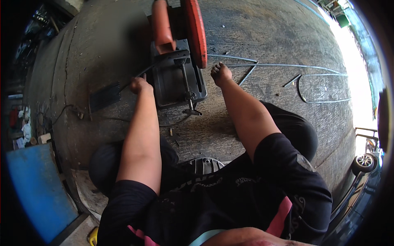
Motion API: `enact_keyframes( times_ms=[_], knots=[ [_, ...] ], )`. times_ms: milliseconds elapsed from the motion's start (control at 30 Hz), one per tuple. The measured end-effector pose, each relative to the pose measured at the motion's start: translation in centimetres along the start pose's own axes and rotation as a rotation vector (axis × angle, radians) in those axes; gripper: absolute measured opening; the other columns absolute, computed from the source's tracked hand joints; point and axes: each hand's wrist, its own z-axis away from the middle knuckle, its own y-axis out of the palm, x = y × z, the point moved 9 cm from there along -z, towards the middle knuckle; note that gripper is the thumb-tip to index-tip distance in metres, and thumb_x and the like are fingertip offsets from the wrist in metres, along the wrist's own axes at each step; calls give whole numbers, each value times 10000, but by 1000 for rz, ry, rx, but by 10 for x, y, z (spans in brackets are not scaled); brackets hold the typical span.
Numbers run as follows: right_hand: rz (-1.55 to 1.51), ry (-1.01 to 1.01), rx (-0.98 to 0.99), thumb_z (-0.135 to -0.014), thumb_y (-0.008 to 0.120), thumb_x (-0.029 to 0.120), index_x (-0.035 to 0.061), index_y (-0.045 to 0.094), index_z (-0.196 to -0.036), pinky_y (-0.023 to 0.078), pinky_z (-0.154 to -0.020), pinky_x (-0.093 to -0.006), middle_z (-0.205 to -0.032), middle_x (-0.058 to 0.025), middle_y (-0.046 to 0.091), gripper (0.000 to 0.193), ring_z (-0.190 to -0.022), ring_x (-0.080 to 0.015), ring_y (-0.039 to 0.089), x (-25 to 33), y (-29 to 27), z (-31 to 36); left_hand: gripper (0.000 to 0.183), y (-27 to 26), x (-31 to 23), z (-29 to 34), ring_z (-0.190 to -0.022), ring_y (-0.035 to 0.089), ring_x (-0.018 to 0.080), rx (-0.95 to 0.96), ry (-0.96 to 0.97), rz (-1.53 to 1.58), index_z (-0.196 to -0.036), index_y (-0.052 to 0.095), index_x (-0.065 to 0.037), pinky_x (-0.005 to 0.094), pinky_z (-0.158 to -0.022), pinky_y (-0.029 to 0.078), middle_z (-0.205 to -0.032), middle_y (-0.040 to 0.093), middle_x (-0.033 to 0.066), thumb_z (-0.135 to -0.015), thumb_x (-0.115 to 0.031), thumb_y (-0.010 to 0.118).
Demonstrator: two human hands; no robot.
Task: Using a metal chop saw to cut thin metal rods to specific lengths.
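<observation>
Black short-sleeved shirt [230,205] with pink stripes [281,215], pale printed markings [245,180], light-blue collar [206,236]; black trousers [295,133].

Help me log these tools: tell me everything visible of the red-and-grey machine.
The red-and-grey machine stands on the floor between the left hand and right hand, the latter apart from it. A scuffed red guard, seen edge-on, rises beside a red arm; the picture's upper edge crops both. Its dark, metallic-looking base carries a screw with a crossbar handle. Whether the left hand touches it is unclear.

Saw [172,80] on the floor [217,137], between left hand [141,85] and right hand [222,75], rods [283,65] right of it, plate [106,98] left of the left hand
</observation>
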Motion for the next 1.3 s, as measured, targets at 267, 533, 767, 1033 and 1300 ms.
enact_keyframes(
  times_ms=[267,533,767,1033,1300],
  knots=[
    [43,-205,-661,-927,499,269,80,469,-953,433,-563,-389,-780,-105,458,193,-648,-246,463,99,-51,-26,384,34,27,33,-1079,529,349,143,-29,-129,-1175,423,123,406,-845,557,-1227,453,243,-938,-167,341],
    [213,-123,-719,-906,550,285,65,454,-1099,570,-638,-428,-971,-164,555,308,-824,-331,609,133,-63,-75,360,46,54,-11,-1107,517,306,246,-44,-92,-1201,462,29,429,-886,525,-1233,487,154,-930,-175,340],
    [17,-88,-638,-908,508,120,28,462,-1041,590,-563,-403,-976,-181,547,168,-806,-301,605,132,-86,-109,367,53,63,-9,-1152,486,293,343,45,-12,-1243,437,-64,438,-873,510,-1256,471,115,-943,-273,413],
    [363,-98,-502,-915,481,141,27,492,-1008,584,-668,-367,-950,-167,558,149,-873,-278,594,96,-48,-85,362,42,45,9,-1137,491,274,304,-86,-102,-1209,451,-66,422,-861,522,-1249,468,103,-925,-289,478],
    [280,-107,-300,-933,433,161,-31,444,-1015,572,-774,-449,-983,-210,542,209,-928,-325,581,112,-40,-85,334,49,73,-2,-875,615,309,166,-74,-82,-1006,503,131,381,-768,542,-1044,565,214,-907,-164,382]
  ],
)
